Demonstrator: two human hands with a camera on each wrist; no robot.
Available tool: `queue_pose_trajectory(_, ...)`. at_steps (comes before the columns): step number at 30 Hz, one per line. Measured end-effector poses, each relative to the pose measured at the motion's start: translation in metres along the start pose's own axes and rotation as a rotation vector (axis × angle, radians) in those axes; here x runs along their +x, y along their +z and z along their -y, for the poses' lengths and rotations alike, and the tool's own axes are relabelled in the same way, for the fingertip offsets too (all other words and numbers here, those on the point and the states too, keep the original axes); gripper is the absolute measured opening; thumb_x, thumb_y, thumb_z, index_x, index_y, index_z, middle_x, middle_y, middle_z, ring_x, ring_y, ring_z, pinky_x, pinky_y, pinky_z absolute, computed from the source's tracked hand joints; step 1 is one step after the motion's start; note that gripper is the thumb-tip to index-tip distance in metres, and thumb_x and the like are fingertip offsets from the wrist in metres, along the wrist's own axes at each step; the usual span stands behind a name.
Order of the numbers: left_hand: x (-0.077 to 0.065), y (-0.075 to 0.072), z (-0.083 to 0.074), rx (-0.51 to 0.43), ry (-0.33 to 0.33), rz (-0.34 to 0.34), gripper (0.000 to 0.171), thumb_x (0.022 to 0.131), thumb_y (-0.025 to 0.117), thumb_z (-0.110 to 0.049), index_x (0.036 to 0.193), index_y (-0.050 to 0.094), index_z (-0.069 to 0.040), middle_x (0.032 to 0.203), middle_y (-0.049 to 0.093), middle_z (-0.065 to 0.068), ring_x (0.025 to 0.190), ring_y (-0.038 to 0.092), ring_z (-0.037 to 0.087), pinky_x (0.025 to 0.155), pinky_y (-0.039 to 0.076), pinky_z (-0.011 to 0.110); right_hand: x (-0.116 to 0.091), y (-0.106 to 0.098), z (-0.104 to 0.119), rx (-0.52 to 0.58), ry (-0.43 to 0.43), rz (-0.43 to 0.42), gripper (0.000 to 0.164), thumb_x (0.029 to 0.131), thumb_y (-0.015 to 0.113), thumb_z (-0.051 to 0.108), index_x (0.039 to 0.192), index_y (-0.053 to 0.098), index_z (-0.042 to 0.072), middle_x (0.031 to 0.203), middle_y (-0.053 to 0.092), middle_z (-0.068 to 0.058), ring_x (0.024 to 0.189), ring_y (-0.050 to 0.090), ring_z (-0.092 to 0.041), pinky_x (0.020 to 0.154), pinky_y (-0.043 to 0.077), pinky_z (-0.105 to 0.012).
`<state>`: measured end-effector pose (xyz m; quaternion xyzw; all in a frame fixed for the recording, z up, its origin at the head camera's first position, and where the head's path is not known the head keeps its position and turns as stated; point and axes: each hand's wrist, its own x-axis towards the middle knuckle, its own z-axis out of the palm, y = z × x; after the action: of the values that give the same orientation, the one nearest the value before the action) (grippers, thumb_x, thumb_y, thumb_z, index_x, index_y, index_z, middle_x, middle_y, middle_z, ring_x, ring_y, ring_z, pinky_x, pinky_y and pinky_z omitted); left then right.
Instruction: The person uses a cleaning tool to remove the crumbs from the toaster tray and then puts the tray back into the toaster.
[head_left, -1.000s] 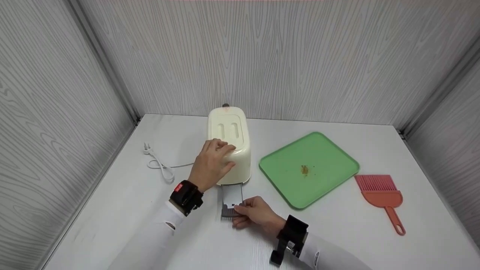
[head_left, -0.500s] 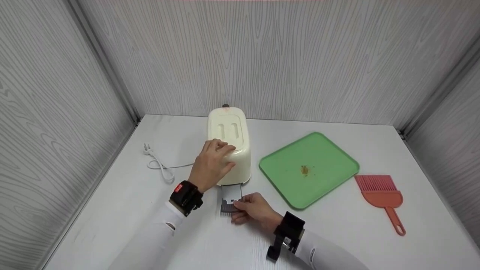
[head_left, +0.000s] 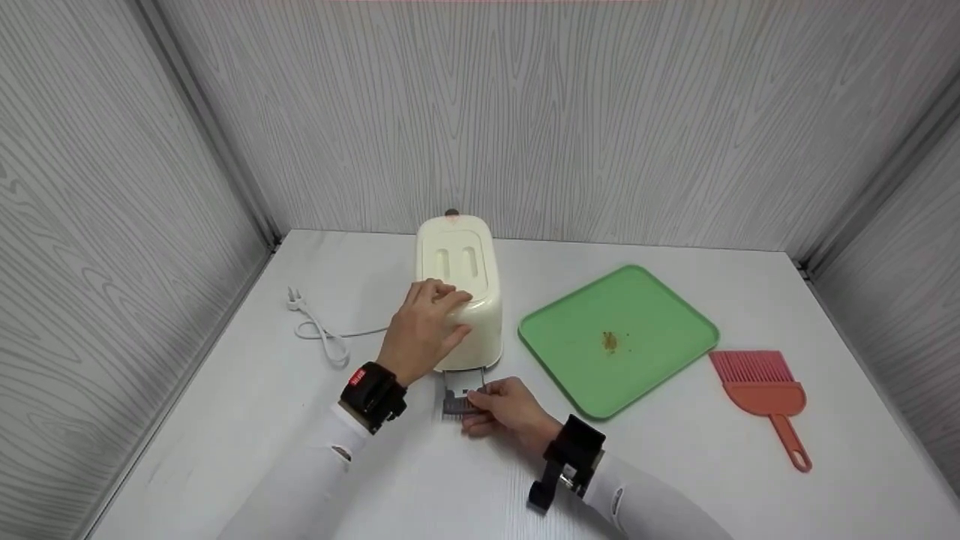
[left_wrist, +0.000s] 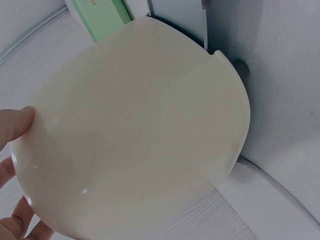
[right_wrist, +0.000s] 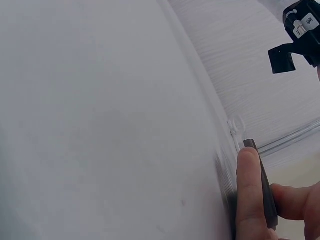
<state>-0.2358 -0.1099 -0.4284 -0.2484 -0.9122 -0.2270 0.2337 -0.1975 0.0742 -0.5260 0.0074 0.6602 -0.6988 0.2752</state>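
A cream toaster [head_left: 480, 330] stands on the white table with its narrow end towards me. My left hand [head_left: 421, 330] holds it at the near corner, fingers over the top and thumb by the end face. The left wrist view shows the toaster's smooth end [left_wrist: 130, 120] filling the frame, with the thumb [left_wrist: 17, 124] at its edge. From under that end sticks out a crumb tray [head_left: 463, 382] with a dark grey handle [head_left: 457, 406]. My right hand [head_left: 514, 409] pinches the handle's right side between thumb and fingers; the right wrist view shows the handle [right_wrist: 268, 195] edge-on.
Right of the toaster lies a green tray [head_left: 570, 330] with a small heap of brown crumbs [head_left: 610, 342]. Farther right is a red brush [head_left: 765, 397]. A white power cord with a plug [head_left: 295, 300] lies at left. Pale wood-grain walls [head_left: 480, 112] enclose the table.
My right hand has moved away from me, pushing the crumb tray farther into the toaster, so less of it sticks out. My left hand and the toaster have stayed put.
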Motion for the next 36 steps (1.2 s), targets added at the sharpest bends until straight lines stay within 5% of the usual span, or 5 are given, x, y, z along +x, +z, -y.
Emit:
queue_pose_trajectory(26, 0.0, 0.002, 0.0, 0.02, 0.022, -0.018, 0.041, 0.089, 0.086, -0.024, 0.125, 0.071, -0.015, 0.125, 0.064, 0.013, 0.118, 0.06, 0.031, 0.094, 0.064, 0.042, 0.013, -0.001, 0.005, 0.079, 0.026, -0.066, 0.026, 0.106, 0.06, 0.009, 0.117, 0.066, -0.014, 0.077, 0.077, -0.009, 0.069, 0.078, -0.013, 0.072, 0.067, -0.024)
queue_pose_trajectory(36, -0.001, 0.0, 0.001, 0.012, 0.024, -0.022, 0.043, 0.087, 0.087, -0.024, 0.125, 0.071, -0.014, 0.125, 0.065, 0.014, 0.118, 0.06, 0.032, 0.095, 0.064, 0.044, 0.014, -0.001, 0.009, 0.114, 0.05, -0.09, 0.023, 0.099, 0.069, 0.003, 0.115, 0.069, -0.013, 0.083, 0.079, -0.01, 0.073, 0.078, -0.013, 0.073, 0.067, -0.024)
